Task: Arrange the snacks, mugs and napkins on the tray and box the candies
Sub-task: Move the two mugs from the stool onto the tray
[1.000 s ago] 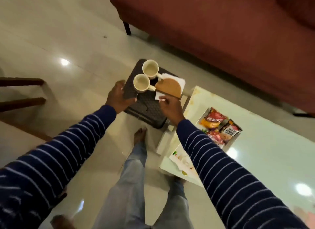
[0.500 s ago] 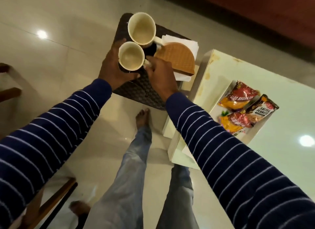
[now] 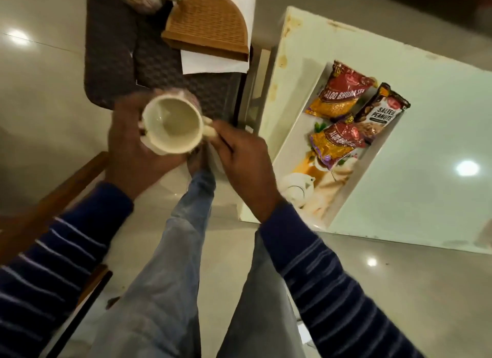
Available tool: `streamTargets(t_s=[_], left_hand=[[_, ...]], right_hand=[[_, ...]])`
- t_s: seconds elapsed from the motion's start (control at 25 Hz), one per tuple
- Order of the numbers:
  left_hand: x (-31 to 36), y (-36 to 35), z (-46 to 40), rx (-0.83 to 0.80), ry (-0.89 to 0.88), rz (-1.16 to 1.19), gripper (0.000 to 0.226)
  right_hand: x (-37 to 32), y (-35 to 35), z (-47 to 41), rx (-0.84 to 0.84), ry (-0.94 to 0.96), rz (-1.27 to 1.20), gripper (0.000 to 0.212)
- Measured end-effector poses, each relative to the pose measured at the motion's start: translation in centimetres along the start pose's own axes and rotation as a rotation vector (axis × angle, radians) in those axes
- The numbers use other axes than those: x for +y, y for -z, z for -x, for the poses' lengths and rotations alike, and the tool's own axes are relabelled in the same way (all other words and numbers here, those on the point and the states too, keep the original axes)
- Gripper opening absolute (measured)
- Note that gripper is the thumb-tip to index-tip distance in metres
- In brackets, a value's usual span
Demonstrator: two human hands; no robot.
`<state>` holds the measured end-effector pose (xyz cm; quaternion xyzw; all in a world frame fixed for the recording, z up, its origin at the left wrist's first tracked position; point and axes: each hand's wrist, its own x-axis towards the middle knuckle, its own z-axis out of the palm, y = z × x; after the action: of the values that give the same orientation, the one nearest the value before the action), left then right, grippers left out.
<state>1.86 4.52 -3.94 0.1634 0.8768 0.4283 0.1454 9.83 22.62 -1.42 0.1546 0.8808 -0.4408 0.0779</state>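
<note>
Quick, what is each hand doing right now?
Left hand: closed around the body of the cream ceramic mug, holding it.
Right hand: fingers pinched on that mug's handle.

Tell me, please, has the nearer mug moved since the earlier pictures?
Yes. The mug, held by both hands, has come off the dark tray toward the person, away from the napkin holder.

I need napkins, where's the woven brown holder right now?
The woven brown napkin holder sits at the top of the head view on the dark woven tray, atop white napkins.
</note>
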Motion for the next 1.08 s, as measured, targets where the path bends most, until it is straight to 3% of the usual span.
streamTargets(t_s=[0.2, 0.32, 0.4, 0.48, 0.96, 1.08], left_hand=[[6.3, -9.2, 9.7, -0.213, 0.069, 0.152, 0.081], [8.1, -14.7, 12.4, -0.286, 0.032, 0.185, 0.079], [8.5, -17.8, 13.6, -0.345, 0.072, 0.164, 0.079], [8.1, -20.0, 14.4, -0.380, 0.100, 0.124, 0.080], [5.1, -22.5, 13.9, -0.307, 0.156, -0.043, 0.079], [5.4, -22.4, 12.9, -0.374, 0.165, -0.035, 0.076]], right_hand=[[6.3, 4.8, 14.1, -0.004, -0.328, 0.045, 0.023], [10.4, 5.8, 19.8, 0.163, -0.522, -0.135, 0.014], [13.1, 5.9, 21.7, 0.174, -0.606, -0.127, 0.014], [15.0, 5.7, 22.2, 0.157, -0.587, -0.045, 0.018], [18.4, 3.3, 20.3, 0.099, -0.490, -0.145, 0.023], [18.1, 3.5, 19.8, 0.092, -0.503, -0.159, 0.022]])
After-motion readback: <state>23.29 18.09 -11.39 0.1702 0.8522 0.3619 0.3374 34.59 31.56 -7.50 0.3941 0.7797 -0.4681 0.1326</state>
